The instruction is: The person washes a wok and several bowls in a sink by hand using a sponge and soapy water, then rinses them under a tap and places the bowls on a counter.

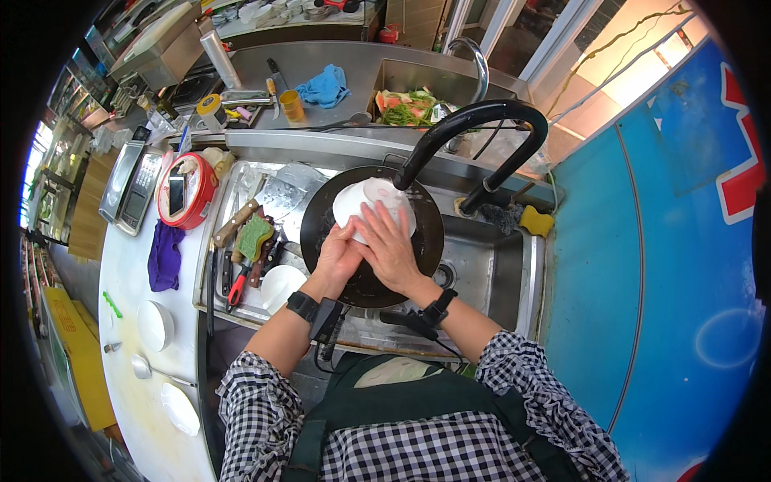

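Note:
My left hand (pixel 338 256) grips the lower left edge of a white dish (pixel 348 205). The palm and spread fingers of my right hand (pixel 388 247) lie flat on the dish's face. Water from the spout of a black faucet (pixel 500 108) runs onto the dish near its top. Under both hands a dark wok (pixel 319 241) sits over the left part of the sink (pixel 506 271). Left of the wok, a green and yellow sponge (pixel 254 237) rests on several knives and a red-handled tool (pixel 238 288). A white bowl (pixel 282 288) stands close to my left forearm.
A red round tin (pixel 208 199) bearing a phone, a kitchen scale (pixel 134 187) and a purple cloth (pixel 164 256) are at the left. Behind the sink lie a blue cloth (pixel 325 87) and vegetable scraps (pixel 409 107). A yellow sponge (pixel 536 221) sits at the sink's right corner.

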`<state>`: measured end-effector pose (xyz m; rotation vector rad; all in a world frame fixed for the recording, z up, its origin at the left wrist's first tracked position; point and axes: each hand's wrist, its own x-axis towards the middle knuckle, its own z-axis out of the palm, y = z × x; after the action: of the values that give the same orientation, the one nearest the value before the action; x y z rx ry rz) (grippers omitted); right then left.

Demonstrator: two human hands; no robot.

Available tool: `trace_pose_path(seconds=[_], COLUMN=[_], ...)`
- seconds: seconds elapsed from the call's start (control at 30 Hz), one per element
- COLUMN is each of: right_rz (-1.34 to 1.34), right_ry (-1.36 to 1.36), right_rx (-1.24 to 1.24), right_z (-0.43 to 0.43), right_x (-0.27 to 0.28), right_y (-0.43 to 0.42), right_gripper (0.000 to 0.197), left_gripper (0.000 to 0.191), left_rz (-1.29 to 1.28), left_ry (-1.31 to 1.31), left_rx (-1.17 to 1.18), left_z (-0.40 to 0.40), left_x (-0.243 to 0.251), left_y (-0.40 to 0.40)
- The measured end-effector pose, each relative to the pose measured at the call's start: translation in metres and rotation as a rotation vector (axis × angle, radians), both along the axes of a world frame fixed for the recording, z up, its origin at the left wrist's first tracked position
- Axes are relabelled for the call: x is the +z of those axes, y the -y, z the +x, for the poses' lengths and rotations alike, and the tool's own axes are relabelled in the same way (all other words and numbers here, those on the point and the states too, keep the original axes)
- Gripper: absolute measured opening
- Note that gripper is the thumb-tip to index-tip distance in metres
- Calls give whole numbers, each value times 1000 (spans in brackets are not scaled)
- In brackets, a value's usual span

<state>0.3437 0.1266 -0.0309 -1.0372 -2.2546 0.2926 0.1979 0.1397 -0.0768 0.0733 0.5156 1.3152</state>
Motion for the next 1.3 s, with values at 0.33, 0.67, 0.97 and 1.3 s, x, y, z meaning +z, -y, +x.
trace_pose_path(seconds=[0.33,0.67,0.97,1.3], right_rz=[-1016,-1199,6,-75], right_ry=[-1096,-1159,277,-69], right_rx=[-1,89,335,414], right_z=[39,19,-16,-42], right_x=[-19,21,82,116], right_y=[-24,-14,27,44], right_gripper=[56,34,21,22], left_gripper=[41,53,65,48], left_rz=[-22,-176,-141,-81], left_ry=[126,-751,-696,-431], left_rx=[113,-231,-404,124], left_z=[-17,-50,-56,-144], left_x=[12,34,111,82], left_y=[12,52,75,171])
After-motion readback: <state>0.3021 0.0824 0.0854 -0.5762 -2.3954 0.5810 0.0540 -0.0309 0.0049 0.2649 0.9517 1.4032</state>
